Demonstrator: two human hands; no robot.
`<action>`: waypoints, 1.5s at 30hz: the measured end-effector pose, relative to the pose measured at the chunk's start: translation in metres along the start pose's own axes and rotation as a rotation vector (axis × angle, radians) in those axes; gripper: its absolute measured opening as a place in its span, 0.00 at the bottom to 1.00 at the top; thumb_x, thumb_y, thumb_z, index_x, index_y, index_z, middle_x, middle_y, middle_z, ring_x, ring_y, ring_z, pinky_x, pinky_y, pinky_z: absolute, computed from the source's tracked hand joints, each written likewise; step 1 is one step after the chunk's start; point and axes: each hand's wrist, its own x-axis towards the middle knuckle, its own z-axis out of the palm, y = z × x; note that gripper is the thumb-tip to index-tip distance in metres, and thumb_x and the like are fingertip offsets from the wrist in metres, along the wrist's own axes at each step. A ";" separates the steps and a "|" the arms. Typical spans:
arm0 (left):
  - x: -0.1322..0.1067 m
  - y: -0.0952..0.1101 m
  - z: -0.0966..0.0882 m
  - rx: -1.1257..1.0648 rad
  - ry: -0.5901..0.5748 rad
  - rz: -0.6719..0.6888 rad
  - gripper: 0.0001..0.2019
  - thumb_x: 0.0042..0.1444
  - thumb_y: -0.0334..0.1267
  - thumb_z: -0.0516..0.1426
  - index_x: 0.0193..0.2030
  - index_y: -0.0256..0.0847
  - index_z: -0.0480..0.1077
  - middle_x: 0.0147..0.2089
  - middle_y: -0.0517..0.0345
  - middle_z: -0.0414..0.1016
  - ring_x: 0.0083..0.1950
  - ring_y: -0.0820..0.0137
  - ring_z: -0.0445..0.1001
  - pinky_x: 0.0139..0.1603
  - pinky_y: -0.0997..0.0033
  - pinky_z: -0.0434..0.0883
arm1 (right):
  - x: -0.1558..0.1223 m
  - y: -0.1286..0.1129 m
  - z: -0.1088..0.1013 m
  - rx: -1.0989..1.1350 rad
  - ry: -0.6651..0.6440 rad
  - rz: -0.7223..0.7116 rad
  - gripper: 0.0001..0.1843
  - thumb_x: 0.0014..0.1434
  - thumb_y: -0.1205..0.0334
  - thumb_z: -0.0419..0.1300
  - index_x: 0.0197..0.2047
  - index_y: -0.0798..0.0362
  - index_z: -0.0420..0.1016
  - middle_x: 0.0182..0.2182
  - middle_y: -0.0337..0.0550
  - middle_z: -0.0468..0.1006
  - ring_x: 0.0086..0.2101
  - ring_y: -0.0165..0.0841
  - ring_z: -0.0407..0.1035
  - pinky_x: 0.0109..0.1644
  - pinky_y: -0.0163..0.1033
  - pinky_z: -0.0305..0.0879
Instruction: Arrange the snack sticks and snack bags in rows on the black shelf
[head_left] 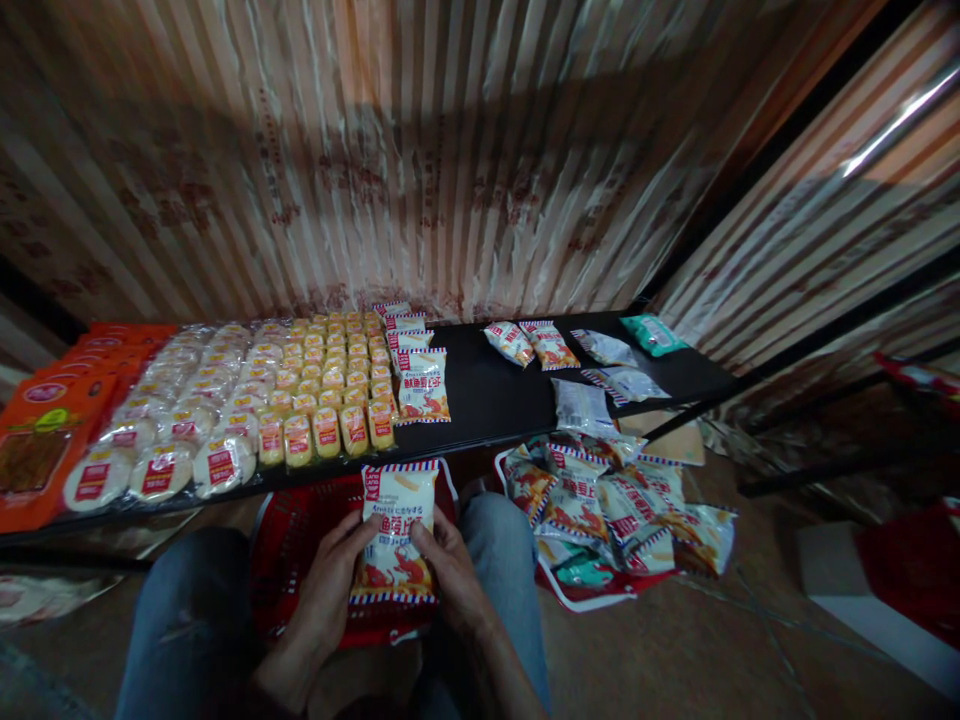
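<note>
Both of my hands grip one snack packet (395, 530), white with red and blue edging and a shrimp picture, held upright above my knees. My left hand (328, 580) clasps its left edge and my right hand (450, 565) clasps its right edge. Just ahead, a low black shelf (487, 390) carries a column of the same packets (420, 385), rows of small yellow packets (330, 390) and round white rice-cracker packs (187, 420). A heap of the same shrimp packets (600, 500) lies in a tray on the floor to my right.
Orange snack bags (45, 430) fill the shelf's left end. Loose packets, one of them green (651, 335), lie scattered on its right end. A red basket (300, 560) sits between my knees. Striped sheeting forms the wall behind. A red and white box (892, 580) stands at the right.
</note>
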 end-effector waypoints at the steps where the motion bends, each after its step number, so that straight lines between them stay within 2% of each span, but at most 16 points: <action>1: 0.000 0.000 0.000 0.008 0.021 -0.002 0.20 0.43 0.39 0.65 0.44 0.39 0.72 0.37 0.52 0.81 0.38 0.61 0.79 0.39 0.63 0.75 | 0.001 0.001 -0.001 0.002 0.003 0.001 0.28 0.45 0.53 0.70 0.49 0.51 0.72 0.35 0.43 0.82 0.34 0.39 0.77 0.41 0.45 0.73; 7: 0.003 -0.005 0.001 0.052 0.003 0.068 0.20 0.45 0.45 0.63 0.43 0.37 0.72 0.36 0.50 0.80 0.38 0.61 0.79 0.38 0.63 0.75 | 0.002 0.005 -0.001 -0.010 0.034 -0.013 0.27 0.45 0.52 0.70 0.48 0.52 0.72 0.36 0.44 0.81 0.34 0.38 0.77 0.41 0.46 0.73; 10: 0.006 -0.008 0.000 0.177 0.045 0.146 0.23 0.47 0.49 0.62 0.46 0.37 0.70 0.40 0.50 0.79 0.40 0.61 0.78 0.41 0.62 0.74 | 0.000 0.003 0.001 -0.008 0.047 -0.022 0.27 0.45 0.52 0.70 0.48 0.52 0.73 0.35 0.44 0.81 0.35 0.38 0.76 0.41 0.45 0.73; 12: 0.007 -0.010 -0.001 0.312 0.123 0.314 0.23 0.47 0.50 0.60 0.47 0.38 0.69 0.45 0.48 0.77 0.45 0.60 0.76 0.46 0.60 0.73 | -0.002 0.000 0.002 -0.010 0.051 -0.026 0.26 0.47 0.52 0.69 0.48 0.52 0.73 0.35 0.44 0.81 0.35 0.39 0.76 0.41 0.45 0.72; 16: 0.001 -0.017 -0.002 0.661 0.268 0.821 0.17 0.52 0.45 0.56 0.47 0.42 0.70 0.50 0.48 0.72 0.52 0.60 0.70 0.56 0.57 0.66 | -0.003 -0.006 0.002 -0.009 0.058 -0.035 0.25 0.48 0.51 0.68 0.48 0.50 0.72 0.37 0.44 0.81 0.36 0.39 0.76 0.41 0.45 0.72; 18: -0.005 -0.022 -0.001 0.822 0.233 0.966 0.14 0.55 0.42 0.53 0.47 0.45 0.72 0.51 0.50 0.71 0.54 0.60 0.68 0.58 0.55 0.65 | -0.003 -0.008 0.001 -0.015 0.070 -0.064 0.25 0.48 0.51 0.68 0.49 0.50 0.72 0.39 0.44 0.81 0.37 0.39 0.76 0.43 0.45 0.71; 20: -0.009 -0.027 0.001 0.920 0.164 0.999 0.15 0.56 0.40 0.52 0.49 0.46 0.71 0.53 0.51 0.70 0.56 0.60 0.66 0.59 0.54 0.63 | -0.003 -0.010 0.001 -0.037 0.089 -0.103 0.26 0.47 0.52 0.68 0.49 0.50 0.72 0.40 0.44 0.81 0.38 0.39 0.76 0.45 0.45 0.70; 23: -0.012 -0.032 0.005 0.918 0.099 0.915 0.19 0.57 0.41 0.52 0.55 0.46 0.68 0.58 0.50 0.67 0.60 0.60 0.64 0.62 0.53 0.61 | -0.004 -0.015 0.003 -0.082 0.127 -0.136 0.26 0.48 0.50 0.68 0.49 0.49 0.73 0.41 0.44 0.80 0.40 0.39 0.75 0.47 0.45 0.69; 28: -0.016 -0.033 0.011 0.676 0.067 0.660 0.25 0.56 0.46 0.53 0.60 0.42 0.63 0.64 0.48 0.61 0.66 0.61 0.58 0.66 0.56 0.56 | -0.008 -0.017 0.006 -0.098 0.108 -0.176 0.24 0.52 0.45 0.63 0.50 0.47 0.75 0.48 0.44 0.78 0.48 0.40 0.71 0.54 0.45 0.65; 32: -0.021 -0.025 0.016 0.451 0.028 0.444 0.29 0.56 0.48 0.54 0.64 0.43 0.57 0.68 0.51 0.55 0.68 0.62 0.53 0.66 0.61 0.55 | -0.010 -0.015 0.007 -0.194 0.050 -0.243 0.24 0.58 0.45 0.56 0.54 0.47 0.72 0.55 0.42 0.72 0.56 0.39 0.63 0.61 0.45 0.57; 36: -0.024 -0.011 0.017 0.219 -0.069 0.368 0.31 0.52 0.46 0.60 0.63 0.45 0.59 0.68 0.52 0.57 0.69 0.60 0.53 0.66 0.62 0.54 | -0.017 -0.021 0.017 -0.390 0.078 -0.320 0.24 0.57 0.47 0.58 0.54 0.47 0.72 0.56 0.42 0.71 0.58 0.40 0.61 0.64 0.48 0.53; 38: -0.023 -0.004 0.015 0.063 -0.150 0.303 0.32 0.49 0.43 0.62 0.61 0.44 0.61 0.65 0.51 0.62 0.66 0.58 0.58 0.64 0.62 0.57 | -0.020 -0.025 0.023 -0.480 0.082 -0.382 0.22 0.56 0.48 0.59 0.52 0.46 0.73 0.55 0.42 0.72 0.57 0.40 0.62 0.63 0.48 0.55; 40: -0.021 0.001 0.012 -0.112 -0.211 0.199 0.30 0.46 0.40 0.63 0.58 0.41 0.65 0.58 0.49 0.71 0.61 0.56 0.66 0.61 0.59 0.62 | -0.021 -0.028 0.027 -0.558 0.071 -0.459 0.19 0.57 0.49 0.59 0.50 0.46 0.75 0.53 0.43 0.74 0.55 0.39 0.64 0.62 0.47 0.58; 42: -0.017 0.005 0.007 -0.259 -0.228 0.100 0.25 0.45 0.37 0.63 0.52 0.36 0.70 0.47 0.48 0.78 0.54 0.55 0.73 0.57 0.58 0.66 | -0.020 -0.027 0.028 -0.605 0.081 -0.530 0.17 0.58 0.50 0.58 0.48 0.46 0.77 0.51 0.44 0.75 0.54 0.39 0.66 0.60 0.46 0.61; 45: -0.013 0.008 0.000 -0.394 -0.231 0.003 0.13 0.46 0.34 0.61 0.40 0.32 0.75 0.35 0.50 0.81 0.45 0.56 0.78 0.54 0.58 0.69 | -0.015 -0.022 0.026 -0.621 0.174 -0.577 0.15 0.58 0.51 0.58 0.45 0.48 0.77 0.49 0.45 0.76 0.52 0.39 0.67 0.58 0.46 0.62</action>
